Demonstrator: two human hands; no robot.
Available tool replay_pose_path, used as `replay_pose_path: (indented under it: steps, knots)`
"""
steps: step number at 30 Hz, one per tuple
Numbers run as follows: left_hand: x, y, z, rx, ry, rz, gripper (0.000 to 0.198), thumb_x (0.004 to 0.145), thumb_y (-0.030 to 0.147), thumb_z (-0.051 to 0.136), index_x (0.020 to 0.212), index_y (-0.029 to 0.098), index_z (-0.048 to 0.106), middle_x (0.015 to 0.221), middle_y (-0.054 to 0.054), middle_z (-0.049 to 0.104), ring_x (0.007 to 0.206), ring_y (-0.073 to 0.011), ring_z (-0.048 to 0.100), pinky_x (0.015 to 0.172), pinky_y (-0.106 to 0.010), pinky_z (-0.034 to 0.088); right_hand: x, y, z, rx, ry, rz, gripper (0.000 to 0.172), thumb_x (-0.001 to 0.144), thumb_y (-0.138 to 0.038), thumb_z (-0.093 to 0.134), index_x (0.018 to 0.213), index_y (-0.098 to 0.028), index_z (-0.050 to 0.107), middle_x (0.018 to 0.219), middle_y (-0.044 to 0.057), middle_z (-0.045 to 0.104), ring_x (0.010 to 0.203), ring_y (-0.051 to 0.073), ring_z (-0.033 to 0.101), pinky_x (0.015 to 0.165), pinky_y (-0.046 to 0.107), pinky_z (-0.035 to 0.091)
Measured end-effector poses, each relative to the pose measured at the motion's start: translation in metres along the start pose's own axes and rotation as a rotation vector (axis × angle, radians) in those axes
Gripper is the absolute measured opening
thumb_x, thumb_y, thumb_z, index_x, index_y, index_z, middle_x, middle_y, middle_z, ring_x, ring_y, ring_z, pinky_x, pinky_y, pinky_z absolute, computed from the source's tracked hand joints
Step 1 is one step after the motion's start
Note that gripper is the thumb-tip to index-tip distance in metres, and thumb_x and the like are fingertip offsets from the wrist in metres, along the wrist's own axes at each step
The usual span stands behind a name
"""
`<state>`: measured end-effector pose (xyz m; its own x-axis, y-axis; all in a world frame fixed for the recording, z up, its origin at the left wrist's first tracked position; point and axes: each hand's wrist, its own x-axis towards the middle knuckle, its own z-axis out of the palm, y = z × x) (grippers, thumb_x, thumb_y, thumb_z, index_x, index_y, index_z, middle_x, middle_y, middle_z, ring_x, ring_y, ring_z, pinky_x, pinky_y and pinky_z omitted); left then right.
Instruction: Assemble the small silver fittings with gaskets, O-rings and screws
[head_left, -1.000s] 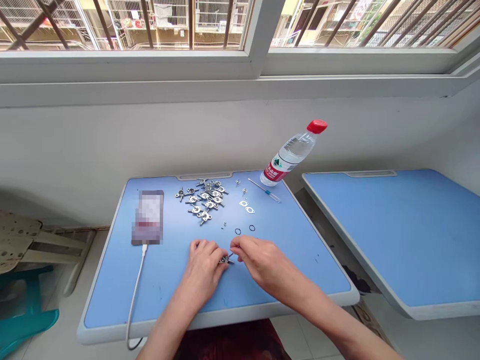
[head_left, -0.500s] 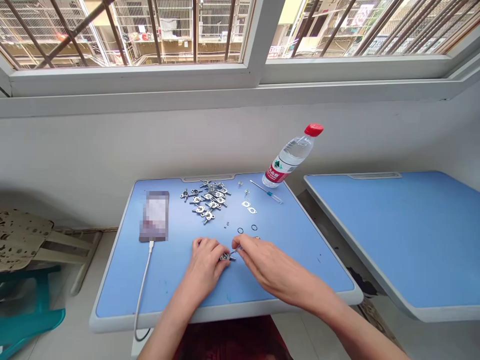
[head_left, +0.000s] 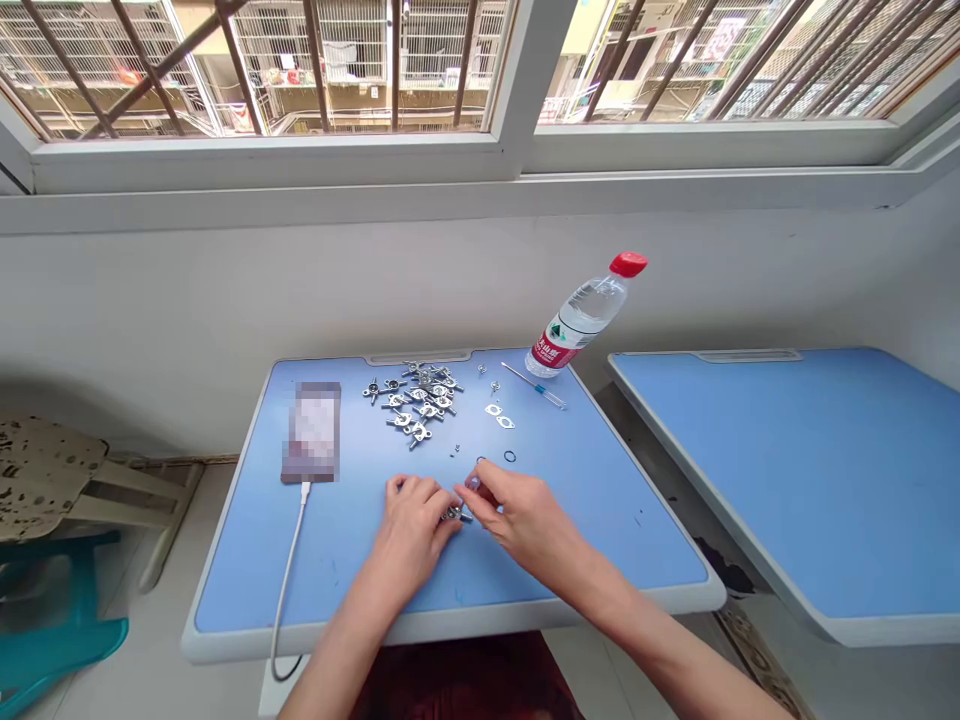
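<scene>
My left hand (head_left: 412, 525) rests on the blue table, its thumb and fingers closed round a small silver metal fitting (head_left: 454, 513). Part of that fitting is hidden by the fingers; a short stem points right. Just to the right, my right hand (head_left: 517, 505) pinches a small screwdriver (head_left: 473, 483) with a clear, purplish handle, held over the fitting. The tip of the screwdriver cannot be made out. Beyond my hands lie a dark rubber ring (head_left: 510, 456), a second ring (head_left: 481, 460) partly covered by my right hand, and tiny screws (head_left: 456, 449).
A pile of similar metal fittings (head_left: 426, 398) lies at the back. To its right are two flat metal plates (head_left: 499, 416), small parts (head_left: 495, 387), another screwdriver (head_left: 534, 385) and a water bottle (head_left: 576, 325). A phone (head_left: 311, 432) with a white cable (head_left: 289, 570) lies left.
My right hand has turned and its fingers have curled in, so the screwdriver's handle now shows more upright. My left hand keeps its hold on the fitting in about the same place.
</scene>
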<state>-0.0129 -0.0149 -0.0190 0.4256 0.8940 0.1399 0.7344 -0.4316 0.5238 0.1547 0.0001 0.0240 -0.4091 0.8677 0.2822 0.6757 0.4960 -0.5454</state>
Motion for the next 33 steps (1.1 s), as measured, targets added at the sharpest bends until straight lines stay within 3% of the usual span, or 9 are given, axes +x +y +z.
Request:
replay_pose_path:
  steps: [6,11,17,33]
  knots:
    - [0.000,-0.001,0.000,-0.009,-0.018,-0.006,0.010,0.092,0.016,0.059,0.099,0.023,0.060,0.092,-0.001,0.060,0.090,-0.0194,0.054,0.093,-0.041,0.036,-0.006,0.000,-0.004,0.062,0.065,-0.126,0.018,0.099,-0.022,0.043,0.083,-0.021,0.051,0.068,-0.001,0.060,0.057,0.012,0.054,0.056,0.024,0.042]
    - [-0.001,-0.002,0.000,-0.012,-0.025,-0.013,0.007,0.093,0.018,0.058,0.098,0.022,0.061,0.091,-0.001,0.059,0.089,-0.0193,0.053,0.092,-0.040,0.036,-0.005,-0.001,-0.009,0.097,-0.008,-0.214,0.016,0.099,-0.018,0.040,0.093,-0.020,0.054,0.078,0.003,0.063,0.066,0.015,0.058,0.061,0.026,0.045]
    - [-0.001,-0.001,-0.002,-0.027,-0.034,-0.013,0.011,0.095,0.019,0.055,0.102,0.024,0.062,0.089,0.000,0.058,0.088,-0.0189,0.053,0.093,-0.040,0.035,-0.005,-0.001,-0.005,0.093,-0.146,-0.149,0.021,0.099,-0.018,0.036,0.093,-0.019,0.055,0.078,0.005,0.062,0.067,0.017,0.057,0.061,0.029,0.046]
    - [0.000,0.001,-0.004,-0.032,-0.057,-0.028,0.012,0.092,0.017,0.058,0.103,0.023,0.061,0.092,-0.001,0.058,0.091,-0.0198,0.052,0.093,-0.040,0.035,-0.007,0.001,-0.008,0.145,-0.121,-0.130,0.018,0.100,-0.017,0.037,0.094,-0.020,0.053,0.082,0.004,0.063,0.070,0.017,0.058,0.064,0.029,0.047]
